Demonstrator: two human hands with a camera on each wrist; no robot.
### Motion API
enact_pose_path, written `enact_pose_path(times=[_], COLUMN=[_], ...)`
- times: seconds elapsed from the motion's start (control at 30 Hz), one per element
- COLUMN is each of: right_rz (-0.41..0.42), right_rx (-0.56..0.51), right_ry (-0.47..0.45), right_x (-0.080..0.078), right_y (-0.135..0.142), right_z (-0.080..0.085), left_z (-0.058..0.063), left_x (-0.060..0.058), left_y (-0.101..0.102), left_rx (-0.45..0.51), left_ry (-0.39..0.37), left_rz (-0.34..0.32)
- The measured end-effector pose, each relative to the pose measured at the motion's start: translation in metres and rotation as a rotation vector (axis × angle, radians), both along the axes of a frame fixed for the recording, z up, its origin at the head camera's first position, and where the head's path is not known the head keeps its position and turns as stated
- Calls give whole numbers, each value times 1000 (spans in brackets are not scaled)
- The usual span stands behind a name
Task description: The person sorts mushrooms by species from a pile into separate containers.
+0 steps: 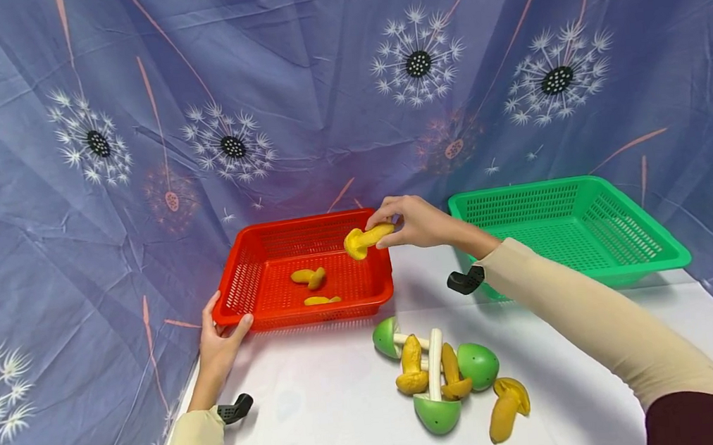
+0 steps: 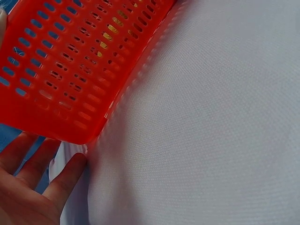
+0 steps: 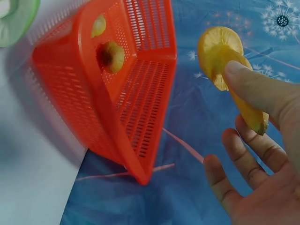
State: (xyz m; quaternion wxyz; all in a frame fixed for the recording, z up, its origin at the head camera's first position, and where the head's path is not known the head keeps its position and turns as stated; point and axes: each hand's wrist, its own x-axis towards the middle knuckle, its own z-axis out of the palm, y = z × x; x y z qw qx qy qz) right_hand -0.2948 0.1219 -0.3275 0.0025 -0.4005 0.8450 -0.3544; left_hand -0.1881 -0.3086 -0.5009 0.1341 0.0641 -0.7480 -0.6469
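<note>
Blue cloth printed with white dandelions (image 1: 320, 98) hangs behind a tabletop draped in white (image 1: 321, 402), where, in the head view, a slotted red plastic basket (image 1: 320, 315) holds two yellow toy mushrooms (image 1: 308, 276). Above the basket's right rim, a person's right hand (image 1: 417, 224) pinches the stem of a yellow mushroom with a flared cap (image 1: 375, 236), its cap end leftmost. At the basket's near-left corner rests the left hand (image 1: 219, 340), thumb and fingers spread either side. Right of the basket sits a slotted green plastic basket (image 1: 637, 268); off its near-right corner lie three white-stemmed mushrooms with green caps (image 1: 437, 413) and three more yellow mushrooms (image 1: 506, 407).

From the left wrist, extended fingers (image 2: 65, 180) meet the red basket's corner, unclenched; flecks of yellow show through its slots.

From the right wrist, the held mushroom appears beside the red basket, apart from it, thumb (image 3: 255, 86) pressed to the stem, three fingers splayed below.
</note>
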Motion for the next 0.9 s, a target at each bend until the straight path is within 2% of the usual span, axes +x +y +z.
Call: enact_pose_path(times=[0.37, 0.9], right_rz=[-74, -268], right_rx=[-10, 63], right_ry=[-27, -98], right_x=[-28, -69], right_y=[-39, -90], right_z=[-14, -46], left_z=[1, -1], left_x=[1, -2], left_y=[1, 0], left_rx=[-2, 0], left_ry=[2, 16], left_rz=[-4, 5])
